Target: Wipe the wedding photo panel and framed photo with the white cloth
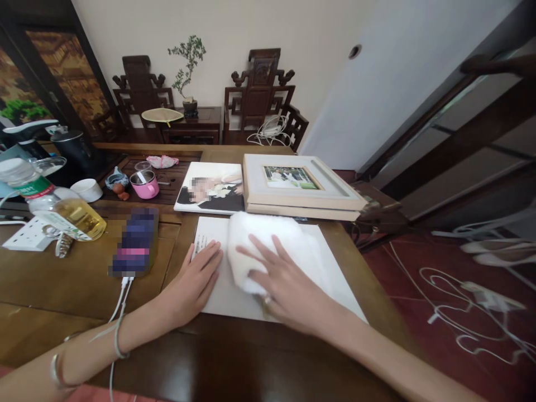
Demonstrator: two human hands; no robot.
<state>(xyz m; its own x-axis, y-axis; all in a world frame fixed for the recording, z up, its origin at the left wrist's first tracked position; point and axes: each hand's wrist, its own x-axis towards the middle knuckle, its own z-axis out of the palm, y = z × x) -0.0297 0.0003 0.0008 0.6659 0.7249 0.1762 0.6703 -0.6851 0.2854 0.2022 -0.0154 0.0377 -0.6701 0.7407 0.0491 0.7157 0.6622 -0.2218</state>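
Note:
A flat white board or album cover (pixel 330 268) lies on the wooden table (pixel 62 279) in front of me. My left hand (pixel 193 285) rests flat on its left edge, fingers stretched out. My right hand (pixel 285 285) lies with fingers spread on a fluffy white cloth (pixel 268 240) that sits on the white board. Just behind it are a photo print (pixel 211 187) and a stack of two framed pictures (pixel 297 187).
A phone (pixel 134 240) on a white cable lies left of the board. Further left are a tipped bottle of yellow liquid (pixel 71 215), a power strip (pixel 29 234), a pink cup (pixel 144 184) and a kettle (pixel 73 146). Carved chairs (pixel 259 95) stand behind; cables (pixel 469 301) cross the red floor at right.

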